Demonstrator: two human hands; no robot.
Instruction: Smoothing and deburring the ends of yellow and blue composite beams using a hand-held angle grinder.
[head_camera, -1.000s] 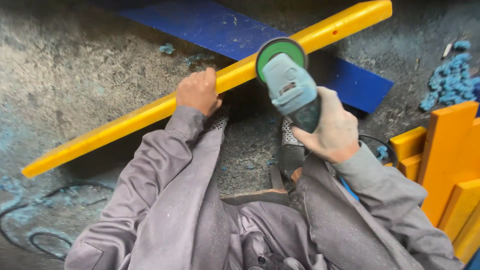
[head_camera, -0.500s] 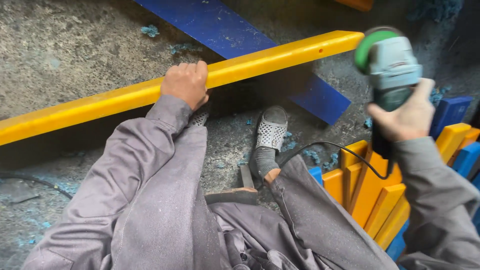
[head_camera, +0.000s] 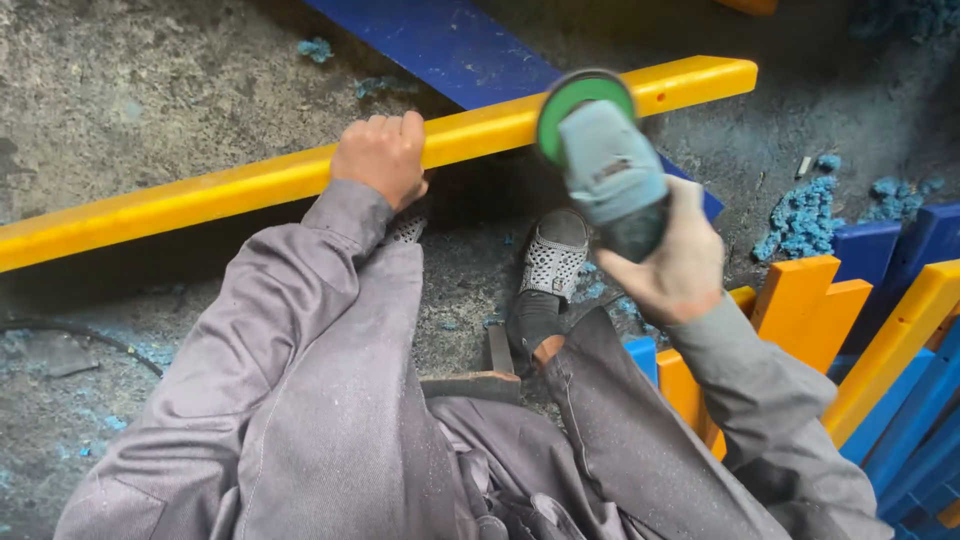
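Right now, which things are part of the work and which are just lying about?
In hand:
left hand gripping the yellow bar
right hand holding the angle grinder

Lying about:
blue plank
blue shavings
stacked yellow and blue pieces

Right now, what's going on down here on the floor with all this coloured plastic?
A person in grey work clothes sits low on a rough concrete floor. Their left hand grips a long yellow bar, which lies across a blue plank. Their right hand holds an angle grinder, its green-rimmed disc by the bar's upper edge. Blue shavings litter the ground, and yellow, orange and blue pieces stand stacked on the right.
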